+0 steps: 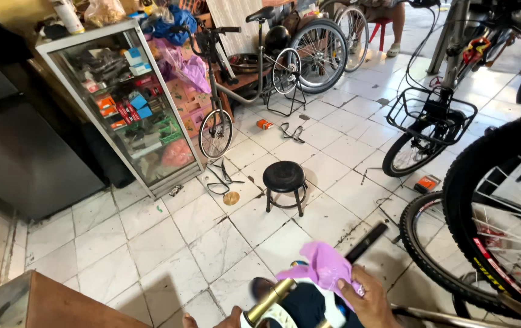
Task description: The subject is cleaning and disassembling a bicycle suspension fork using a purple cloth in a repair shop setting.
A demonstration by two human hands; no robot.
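— Pressed down at the bottom centre of the frame, the right hand (pixel 367 299) closes its fingers on a crumpled pink plastic bag (pixel 327 267).

— And under the bag?

— A gold-coloured metal tube (pixel 275 296) and a black bar (pixel 367 242) jutting up-right from it.

— The left hand (pixel 230 316)?

— Only its edge shows at the bottom rim, touching the tube; whether it grips, I cannot tell.

— Around them?

— A round black stool (pixel 284 177) stands mid-frame on white floor tiles (pixel 212 243), and a knobbly black bicycle tyre (pixel 497 206) fills the right.

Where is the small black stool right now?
In the head view the black stool stands on the white tiled floor at centre, right of the glass cabinet, beyond the purple cloth.
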